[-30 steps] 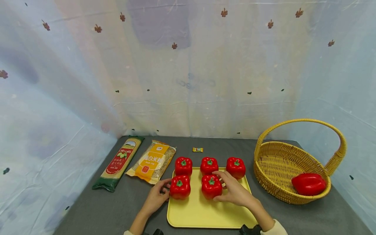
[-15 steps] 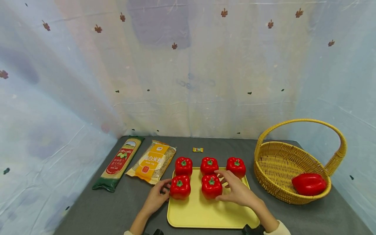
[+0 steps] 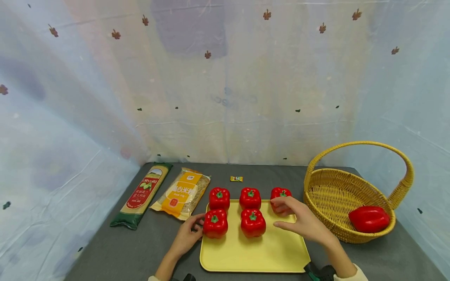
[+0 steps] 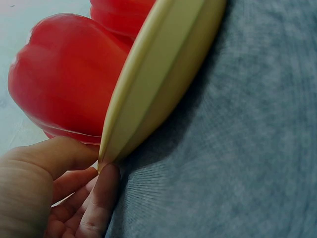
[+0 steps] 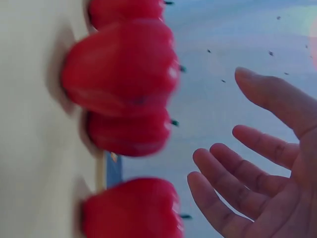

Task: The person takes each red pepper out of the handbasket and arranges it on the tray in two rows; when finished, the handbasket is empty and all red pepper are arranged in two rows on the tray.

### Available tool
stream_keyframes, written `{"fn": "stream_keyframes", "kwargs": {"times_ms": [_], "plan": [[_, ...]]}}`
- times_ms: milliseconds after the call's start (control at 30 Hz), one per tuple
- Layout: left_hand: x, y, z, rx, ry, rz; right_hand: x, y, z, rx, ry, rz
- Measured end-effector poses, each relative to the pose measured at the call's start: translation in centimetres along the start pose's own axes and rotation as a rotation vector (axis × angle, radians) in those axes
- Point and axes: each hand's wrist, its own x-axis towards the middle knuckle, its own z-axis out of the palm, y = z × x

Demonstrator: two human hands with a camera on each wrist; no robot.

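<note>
Several red bell peppers stand upright on a yellow tray (image 3: pixel 253 257). At the tray's left rim my left hand (image 3: pixel 186 237) pinches the edge between thumb and fingers, beside the front-left bell pepper (image 3: pixel 215 224); the left wrist view shows the pinched rim (image 4: pixel 143 84) closely. Over the tray's right side hovers my right hand (image 3: pixel 305 220), fingers spread and holding nothing. It partly covers the back-right bell pepper (image 3: pixel 280 192). To its left are the front-middle bell pepper (image 3: pixel 253 223) and the back-middle bell pepper (image 3: pixel 250 198). The back-left bell pepper (image 3: pixel 219 198) touches the rim area.
A yellow wicker basket (image 3: pixel 328 195) with a tall handle stands at the right, holding a red bell pepper (image 3: pixel 369 219) on its side. Left of the tray lie a green-ended pasta bag (image 3: pixel 145 191) and a yellow noodle bag (image 3: pixel 183 193). A small candy packet (image 3: pixel 236 178) lies behind.
My right hand has moved away from the front-middle bell pepper, to the right, and now hides part of the back-right one. The left hand stays at the tray's rim.
</note>
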Motion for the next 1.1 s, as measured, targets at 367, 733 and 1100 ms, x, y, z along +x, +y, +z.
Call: {"fn": "stream_keyframes", "kwargs": {"times_ms": [367,733,1100], "plan": [[-1.3,3.6,-0.3,0.017,-0.006,-0.02,-1.2,0.5,-5.3,-0.13,0.136,0.054],[-0.3,0.6,0.0,0.011,0.012,-0.023,-2.0,3.3,-10.1,-0.186,0.178,0.13],[-0.2,0.2,0.1,0.006,0.002,-0.001,-2.4,7.5,-13.1,-0.196,0.098,0.244]]}}
